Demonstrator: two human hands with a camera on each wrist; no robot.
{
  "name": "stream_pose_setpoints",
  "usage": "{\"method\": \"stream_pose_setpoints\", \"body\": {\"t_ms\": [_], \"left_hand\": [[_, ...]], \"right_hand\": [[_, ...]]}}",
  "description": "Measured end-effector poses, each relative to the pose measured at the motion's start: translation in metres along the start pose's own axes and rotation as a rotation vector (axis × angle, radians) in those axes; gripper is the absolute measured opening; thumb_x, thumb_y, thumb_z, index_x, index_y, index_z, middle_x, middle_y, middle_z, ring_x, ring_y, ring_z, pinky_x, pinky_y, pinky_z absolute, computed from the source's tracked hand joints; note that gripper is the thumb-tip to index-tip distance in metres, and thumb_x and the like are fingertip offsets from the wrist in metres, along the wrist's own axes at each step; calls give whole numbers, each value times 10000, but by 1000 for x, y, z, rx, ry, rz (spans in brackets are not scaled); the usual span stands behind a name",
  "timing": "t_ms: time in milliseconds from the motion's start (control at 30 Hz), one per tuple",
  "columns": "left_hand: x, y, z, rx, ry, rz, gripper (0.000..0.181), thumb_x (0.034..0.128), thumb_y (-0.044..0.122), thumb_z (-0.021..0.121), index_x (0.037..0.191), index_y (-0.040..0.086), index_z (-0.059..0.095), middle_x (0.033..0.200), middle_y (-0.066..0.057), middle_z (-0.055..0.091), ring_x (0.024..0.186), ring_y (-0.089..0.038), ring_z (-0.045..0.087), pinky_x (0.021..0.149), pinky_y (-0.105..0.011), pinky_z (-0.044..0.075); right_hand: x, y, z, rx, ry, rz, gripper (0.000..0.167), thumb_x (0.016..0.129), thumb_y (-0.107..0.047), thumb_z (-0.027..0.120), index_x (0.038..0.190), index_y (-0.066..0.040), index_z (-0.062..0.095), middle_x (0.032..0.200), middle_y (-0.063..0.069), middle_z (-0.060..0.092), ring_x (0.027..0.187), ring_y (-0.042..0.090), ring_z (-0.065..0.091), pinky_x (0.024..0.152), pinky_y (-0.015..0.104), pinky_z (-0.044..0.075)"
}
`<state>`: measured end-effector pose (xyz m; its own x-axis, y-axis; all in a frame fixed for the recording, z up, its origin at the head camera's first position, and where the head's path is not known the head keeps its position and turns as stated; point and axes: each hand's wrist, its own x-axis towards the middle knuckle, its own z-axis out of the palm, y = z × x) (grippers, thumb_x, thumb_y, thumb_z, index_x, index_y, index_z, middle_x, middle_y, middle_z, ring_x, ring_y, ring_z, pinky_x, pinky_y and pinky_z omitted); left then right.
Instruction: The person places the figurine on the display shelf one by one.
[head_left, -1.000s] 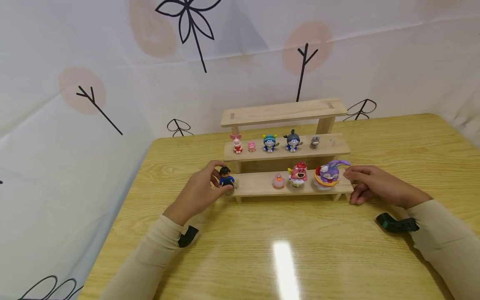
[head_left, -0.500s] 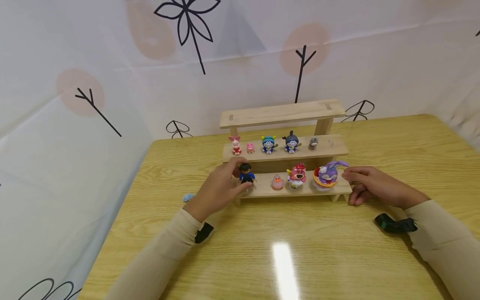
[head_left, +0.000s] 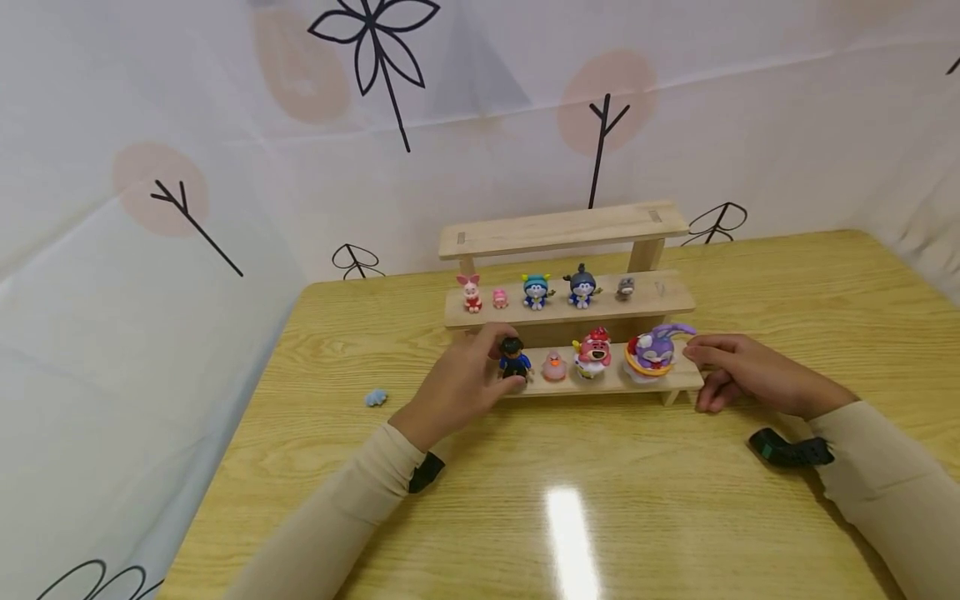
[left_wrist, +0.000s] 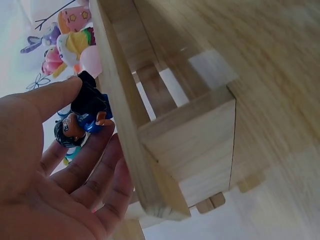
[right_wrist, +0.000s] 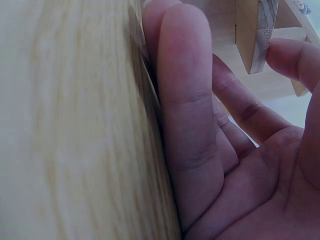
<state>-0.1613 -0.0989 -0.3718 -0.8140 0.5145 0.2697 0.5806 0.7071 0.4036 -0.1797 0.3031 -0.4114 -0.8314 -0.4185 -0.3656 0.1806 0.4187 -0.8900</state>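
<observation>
A small toy figure (head_left: pixel 514 360) with black hair and a blue-and-black outfit is at the left part of the bottom step of a wooden tiered shelf (head_left: pixel 570 225). My left hand (head_left: pixel 465 379) pinches it between thumb and fingers; in the left wrist view the toy figure (left_wrist: pixel 87 107) lies against the plank's edge. Just right of it sits a pink duck (head_left: pixel 554 367), then a pink bear figure (head_left: pixel 594 354) and a purple rabbit figure (head_left: pixel 654 354). At the shelf's right end, my right hand (head_left: pixel 757 375) touches the plank with a fingertip, other fingers resting low by the table.
Several small figures stand on the middle step, including a pink piglet figure (head_left: pixel 471 294) and a grey-hooded figure (head_left: pixel 582 287). A small light-blue object (head_left: pixel 376 397) lies on the table (head_left: pixel 660 508) left of the shelf. A patterned cloth (head_left: pixel 480 125) hangs behind.
My left hand has moved right with the toy figure, from the shelf's left end to beside the duck. The light-blue object has come into view. My right hand stays at the shelf's end.
</observation>
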Motion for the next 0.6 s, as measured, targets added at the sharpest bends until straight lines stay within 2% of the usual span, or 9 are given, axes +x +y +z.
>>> {"method": "stream_pose_setpoints", "body": {"t_ms": [100,233,467,600], "left_hand": [[0,1,2,13,-7,0,543,889,345,773,1312,160,488,925,11,620,764,-111,538,655,-237,456],[-1,3,4,22,-4,3,537,888,336,776,1302,154,486,927,9,615,744,-97,513,634,-224,441],[0,3,7,57,11,3,556,891,333,773,1324,147,479,1077,-23,660,802,-107,546,704,-264,496],[0,2,9,77,14,-1,577,887,340,776,1335,145,467,1093,-38,663,809,-116,554,715,-289,509]], "right_hand": [[0,0,1,-2,-1,-3,477,1101,-381,362,1288,58,375,806,166,731,737,260,736,703,416,620],[0,-1,1,-7,-3,-3,482,1100,-386,363,1286,58,378,817,170,728,748,264,736,708,418,619],[0,1,0,-13,5,6,533,1101,-390,354,1341,86,332,814,167,727,756,265,739,703,408,620],[1,2,-1,-11,1,4,527,1102,-391,353,1334,82,339,819,170,727,763,269,739,703,408,619]]}}
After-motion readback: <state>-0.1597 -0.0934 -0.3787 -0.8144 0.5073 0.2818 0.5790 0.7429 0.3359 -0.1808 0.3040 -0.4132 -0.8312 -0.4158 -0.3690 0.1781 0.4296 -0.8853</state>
